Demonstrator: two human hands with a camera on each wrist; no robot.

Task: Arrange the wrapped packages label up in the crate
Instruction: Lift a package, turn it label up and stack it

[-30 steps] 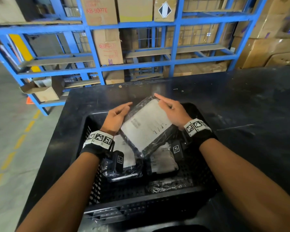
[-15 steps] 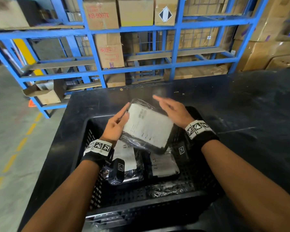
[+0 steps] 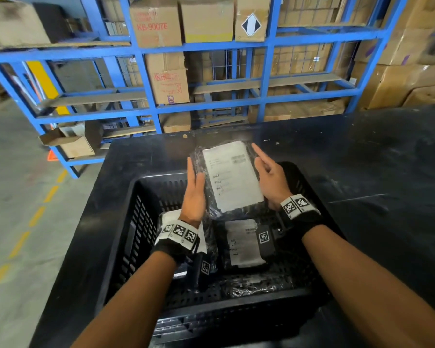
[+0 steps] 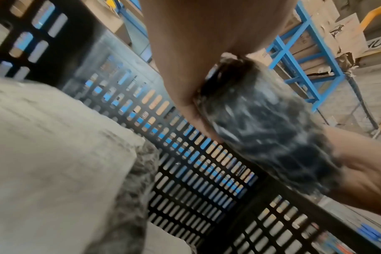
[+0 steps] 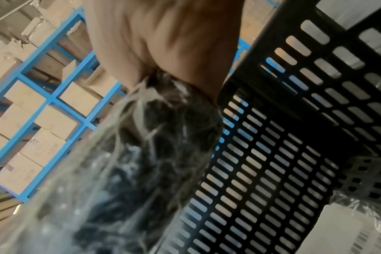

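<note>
Both hands hold one wrapped package (image 3: 230,177) in the air above the far half of the black slotted crate (image 3: 126,237), its white label (image 3: 232,175) facing up toward the head camera. The left hand (image 3: 195,194) lies along the package's left edge with the fingers straight and together, thumb on the top face — a flat, supporting hold rather than a curled one. The right hand (image 3: 270,174) braces the opposite edge; its index finger is stretched out along the label's side and the other fingers bend slightly against the wrap. The left wrist view is blurred, yet it shows the dark, shiny plastic of the package (image 4: 263,127) pressed against the palm, with the crate's slotted wall (image 4: 198,154) behind it. The right wrist view shows the crinkled wrap (image 5: 154,141) running down from that palm. On the crate floor lie two other packages, both label up: one (image 3: 244,243) below the right wrist, another (image 3: 172,219) largely covered by the left wrist. The crate sits on a dark table (image 3: 374,159) — beyond it stands blue shelving (image 3: 211,47) stacked with cardboard boxes (image 3: 156,21).
</note>
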